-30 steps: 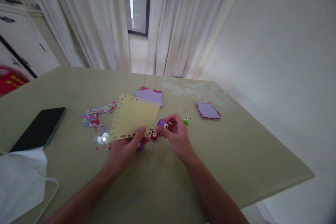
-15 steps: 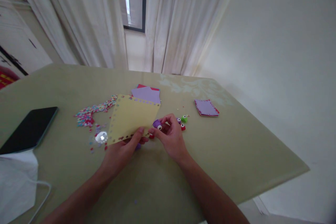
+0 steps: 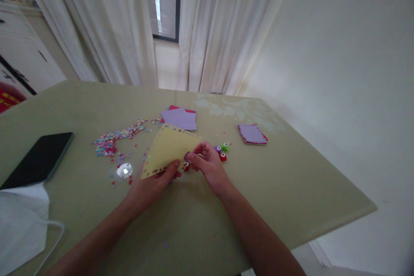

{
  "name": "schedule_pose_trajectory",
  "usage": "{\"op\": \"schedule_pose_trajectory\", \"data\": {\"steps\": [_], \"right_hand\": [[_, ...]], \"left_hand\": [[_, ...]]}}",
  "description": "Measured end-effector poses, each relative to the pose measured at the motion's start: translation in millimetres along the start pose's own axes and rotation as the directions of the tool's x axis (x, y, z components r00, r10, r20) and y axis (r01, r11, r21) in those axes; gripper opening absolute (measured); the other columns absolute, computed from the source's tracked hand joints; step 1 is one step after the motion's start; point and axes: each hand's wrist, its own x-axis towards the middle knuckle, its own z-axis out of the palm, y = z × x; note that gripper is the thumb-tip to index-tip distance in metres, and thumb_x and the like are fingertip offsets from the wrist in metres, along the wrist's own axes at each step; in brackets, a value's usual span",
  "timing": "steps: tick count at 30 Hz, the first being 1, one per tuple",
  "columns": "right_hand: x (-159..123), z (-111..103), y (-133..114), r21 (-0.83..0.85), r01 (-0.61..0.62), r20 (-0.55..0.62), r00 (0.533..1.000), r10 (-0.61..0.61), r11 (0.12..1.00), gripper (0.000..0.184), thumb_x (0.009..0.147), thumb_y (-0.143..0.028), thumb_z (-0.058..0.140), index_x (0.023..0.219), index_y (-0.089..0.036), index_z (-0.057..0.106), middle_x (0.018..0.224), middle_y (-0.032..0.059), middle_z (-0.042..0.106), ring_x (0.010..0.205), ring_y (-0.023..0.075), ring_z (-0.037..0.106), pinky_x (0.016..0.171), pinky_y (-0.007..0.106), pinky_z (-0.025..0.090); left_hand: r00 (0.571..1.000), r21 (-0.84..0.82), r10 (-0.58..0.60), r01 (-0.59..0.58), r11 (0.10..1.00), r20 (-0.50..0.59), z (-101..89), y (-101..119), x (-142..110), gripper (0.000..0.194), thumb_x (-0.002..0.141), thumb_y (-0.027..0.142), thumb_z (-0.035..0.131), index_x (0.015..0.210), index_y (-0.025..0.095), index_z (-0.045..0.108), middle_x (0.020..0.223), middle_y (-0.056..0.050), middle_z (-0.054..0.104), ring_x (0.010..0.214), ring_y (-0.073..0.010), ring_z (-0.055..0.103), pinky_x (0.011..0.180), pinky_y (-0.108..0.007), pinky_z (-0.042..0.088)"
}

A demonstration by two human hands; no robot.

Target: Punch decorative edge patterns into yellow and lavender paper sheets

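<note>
A yellow sheet of paper (image 3: 170, 148) with rows of small punched holes along its edges is pinched in my left hand (image 3: 155, 183), thumb on top near the lower edge. My right hand (image 3: 208, 161) is closed on a small purple paper punch (image 3: 187, 156) at the sheet's right edge; the fingers partly hide it. Just below sits a red punch (image 3: 186, 166) with eyes, partly covered. Right of my right hand are a green punch (image 3: 225, 147), another red punch (image 3: 223, 157) and a purple one (image 3: 217, 149). Something purple shows faintly beneath my left hand.
Colourful paper confetti (image 3: 119, 136) lies on the left beside a shiny clear gem-like piece (image 3: 124, 170). Purple and red sheets (image 3: 179, 118) lie behind the yellow one. A stack of hole-edged squares (image 3: 252, 133) is at right. A phone (image 3: 39, 159) and white face mask (image 3: 24, 220) are at left.
The yellow sheet has tilted and shifted slightly right and down. The purple punch has moved left onto the sheet's edge, and its eye no longer shows.
</note>
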Motion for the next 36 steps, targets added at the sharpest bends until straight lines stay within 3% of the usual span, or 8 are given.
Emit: {"op": "schedule_pose_trajectory", "data": {"steps": [3, 8, 12, 18, 26, 30, 33, 36], "right_hand": [[1, -2, 1, -0.013, -0.062, 0.035, 0.997, 0.063, 0.998, 0.046, 0.07, -0.049, 0.094, 0.09, -0.019, 0.066, 0.081, 0.0003, 0.07, 0.063, 0.013, 0.06, 0.057, 0.025, 0.042], [-2, 2, -1, -0.053, -0.091, 0.103, 0.99, 0.096, 0.994, 0.042, 0.065, -0.05, 0.095, 0.086, -0.018, 0.077, 0.081, 0.0024, 0.074, 0.071, 0.0161, 0.062, 0.067, 0.028, 0.046], [-4, 4, -4, -0.098, -0.058, 0.113, 0.991, 0.069, 0.993, 0.041, 0.068, -0.054, 0.093, 0.083, -0.02, 0.078, 0.076, 0.0002, 0.07, 0.068, 0.0157, 0.057, 0.063, 0.028, 0.044], [-2, 4, -1, -0.147, -0.026, 0.117, 0.992, 0.043, 0.989, 0.045, 0.07, -0.061, 0.09, 0.082, -0.02, 0.075, 0.07, -0.0014, 0.063, 0.064, 0.0148, 0.051, 0.06, 0.028, 0.04], [-1, 4, 1, -0.141, 0.007, 0.139, 0.99, 0.013, 0.99, 0.041, 0.071, -0.058, 0.09, 0.083, -0.02, 0.076, 0.078, 0.0004, 0.069, 0.073, 0.0174, 0.059, 0.07, 0.03, 0.046], [-3, 4, -3, -0.134, -0.019, 0.126, 0.991, 0.036, 0.991, 0.042, 0.069, -0.054, 0.092, 0.082, -0.019, 0.075, 0.072, -0.0016, 0.065, 0.064, 0.0133, 0.052, 0.062, 0.027, 0.039], [-3, 0, -8, -0.128, -0.032, 0.143, 0.988, 0.051, 0.991, 0.046, 0.068, -0.052, 0.093, 0.094, -0.019, 0.074, 0.078, -0.0003, 0.068, 0.065, 0.0131, 0.055, 0.059, 0.026, 0.037], [2, -11, -13, -0.147, 0.029, 0.087, 0.996, -0.016, 0.989, 0.047, 0.072, -0.051, 0.091, 0.1, -0.02, 0.07, 0.083, 0.0006, 0.07, 0.066, 0.0139, 0.057, 0.059, 0.026, 0.039]], "left_hand": [[0.999, 0.041, 0.048, -0.049, 0.998, 0.025, -2.6, -5, 2, 0.035, 0.083, 0.056, 0.069, 0.087, 0.023, 0.08, 0.079, -0.007, 0.084, 0.07, -0.0301, 0.08, 0.067, -0.038, 0.066], [0.994, 0.097, 0.098, -0.103, 0.99, 0.056, -4.9, -7, 4, 0.032, 0.084, 0.052, 0.065, 0.077, 0.024, 0.079, 0.071, -0.006, 0.082, 0.068, -0.0292, 0.079, 0.066, -0.037, 0.065], [0.994, 0.047, 0.097, -0.1, 0.994, 0.052, -2.6, -7, 5, 0.03, 0.083, 0.051, 0.068, 0.082, 0.024, 0.079, 0.071, -0.005, 0.081, 0.065, -0.0277, 0.078, 0.063, -0.036, 0.065], [0.991, 0.027, 0.119, -0.121, 0.992, 0.065, -1.9, -7, 4, 0.028, 0.084, 0.049, 0.067, 0.087, 0.023, 0.079, 0.089, -0.007, 0.084, 0.068, -0.0247, 0.079, 0.068, -0.035, 0.066], [0.988, 0.036, 0.138, -0.141, 0.989, 0.071, -3.7, 2, 1, 0.032, 0.083, 0.051, 0.066, 0.065, 0.026, 0.074, 0.066, -0.005, 0.077, 0.063, -0.0262, 0.077, 0.064, -0.036, 0.066], [0.993, 0.052, 0.117, -0.119, 0.992, 0.034, -4.1, -3, 3, 0.031, 0.083, 0.053, 0.068, 0.072, 0.025, 0.076, 0.069, -0.006, 0.08, 0.065, -0.0276, 0.078, 0.064, -0.036, 0.065], [0.998, 0.066, 0.06, -0.059, 0.996, -0.026, -5.3, -7, 4, 0.034, 0.083, 0.055, 0.069, 0.081, 0.023, 0.079, 0.074, -0.007, 0.082, 0.066, -0.029, 0.078, 0.062, -0.036, 0.064], [0.994, 0.048, 0.041, -0.037, 0.998, -0.098, -7.3, -3, 3, 0.035, 0.082, 0.055, 0.07, 0.083, 0.022, 0.08, 0.075, -0.007, 0.083, 0.069, -0.0296, 0.079, 0.058, -0.035, 0.063]]}}
